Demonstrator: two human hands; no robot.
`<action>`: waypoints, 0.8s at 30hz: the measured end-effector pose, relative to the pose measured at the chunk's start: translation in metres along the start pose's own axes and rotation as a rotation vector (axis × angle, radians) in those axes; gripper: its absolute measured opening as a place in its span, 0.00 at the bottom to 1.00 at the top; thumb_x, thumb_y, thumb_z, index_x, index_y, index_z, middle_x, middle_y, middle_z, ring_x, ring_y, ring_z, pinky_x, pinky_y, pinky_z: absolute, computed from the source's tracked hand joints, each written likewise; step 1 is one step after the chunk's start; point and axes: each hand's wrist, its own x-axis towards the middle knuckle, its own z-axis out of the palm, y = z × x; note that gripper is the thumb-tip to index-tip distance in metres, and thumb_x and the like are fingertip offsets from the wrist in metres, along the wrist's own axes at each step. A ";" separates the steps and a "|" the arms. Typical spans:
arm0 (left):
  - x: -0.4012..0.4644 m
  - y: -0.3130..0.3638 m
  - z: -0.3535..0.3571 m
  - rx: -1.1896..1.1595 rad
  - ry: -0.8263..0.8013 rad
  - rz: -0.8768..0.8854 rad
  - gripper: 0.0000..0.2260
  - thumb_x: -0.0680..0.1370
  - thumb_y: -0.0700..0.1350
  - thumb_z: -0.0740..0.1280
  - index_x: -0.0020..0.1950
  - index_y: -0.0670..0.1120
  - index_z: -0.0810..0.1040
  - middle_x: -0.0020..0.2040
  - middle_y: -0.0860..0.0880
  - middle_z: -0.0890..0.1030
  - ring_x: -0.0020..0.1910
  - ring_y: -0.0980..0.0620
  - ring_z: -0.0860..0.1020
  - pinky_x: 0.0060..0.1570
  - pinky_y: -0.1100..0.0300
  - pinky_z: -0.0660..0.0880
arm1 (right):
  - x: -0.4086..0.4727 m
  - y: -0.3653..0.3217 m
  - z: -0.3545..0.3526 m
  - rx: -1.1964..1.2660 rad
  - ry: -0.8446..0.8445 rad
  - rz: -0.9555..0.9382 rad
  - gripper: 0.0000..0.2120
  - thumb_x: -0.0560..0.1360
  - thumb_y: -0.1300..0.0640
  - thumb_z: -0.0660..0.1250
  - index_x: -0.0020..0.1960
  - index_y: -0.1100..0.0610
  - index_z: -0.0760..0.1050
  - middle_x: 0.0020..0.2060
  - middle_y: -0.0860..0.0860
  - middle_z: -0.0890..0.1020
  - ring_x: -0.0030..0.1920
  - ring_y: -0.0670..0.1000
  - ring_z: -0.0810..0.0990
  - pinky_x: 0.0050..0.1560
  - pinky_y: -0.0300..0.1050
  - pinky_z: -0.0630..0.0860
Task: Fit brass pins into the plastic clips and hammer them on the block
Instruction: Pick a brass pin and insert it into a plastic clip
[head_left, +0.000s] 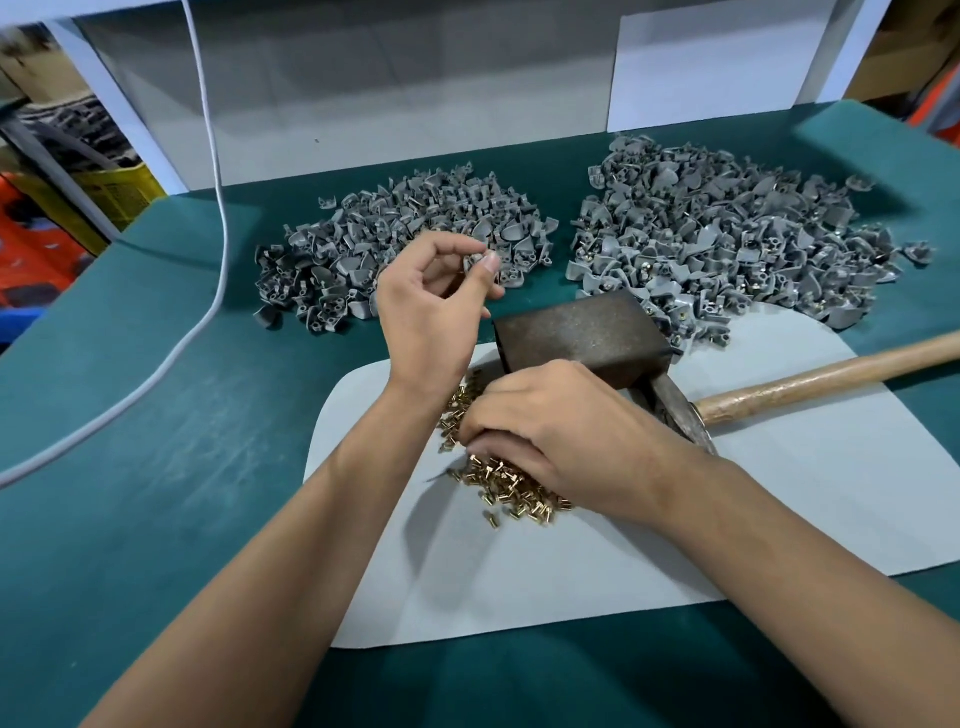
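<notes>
Left hand (434, 296) pinching clip (477, 258); right hand (561, 441) on brass pins (511, 488).

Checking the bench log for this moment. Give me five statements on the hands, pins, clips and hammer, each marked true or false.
1. The left hand pinches a grey clip between thumb and fingers. True.
2. The right hand grips the hammer handle. False: it rests on the brass pins; the hammer lies untouched.
3. There are two heaps of grey clips, the left heap and the right heap. True.
4. The brass pins lie directly on the green table cover. False: they lie on the pale mat.
5. The dark block stands beyond the pins. True.
</notes>
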 end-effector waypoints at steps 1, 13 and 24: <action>-0.001 -0.001 -0.001 -0.008 -0.007 0.001 0.04 0.77 0.36 0.73 0.50 0.37 0.81 0.37 0.44 0.84 0.36 0.46 0.85 0.31 0.61 0.77 | -0.001 0.001 -0.001 0.021 0.014 0.013 0.06 0.81 0.57 0.69 0.52 0.58 0.84 0.45 0.51 0.85 0.47 0.54 0.83 0.49 0.54 0.78; -0.009 0.002 0.001 -0.184 -0.123 -0.044 0.05 0.80 0.35 0.67 0.53 0.37 0.81 0.46 0.40 0.85 0.38 0.46 0.85 0.39 0.57 0.80 | -0.011 0.008 -0.012 0.158 0.195 0.091 0.12 0.71 0.53 0.80 0.39 0.59 0.81 0.29 0.47 0.78 0.32 0.47 0.75 0.35 0.37 0.70; -0.010 0.005 0.002 -0.341 -0.182 -0.114 0.08 0.78 0.32 0.66 0.53 0.40 0.82 0.51 0.39 0.84 0.43 0.44 0.85 0.49 0.52 0.83 | -0.017 0.021 -0.013 0.302 0.286 0.117 0.03 0.77 0.62 0.74 0.50 0.59 0.85 0.39 0.48 0.82 0.31 0.47 0.81 0.34 0.37 0.76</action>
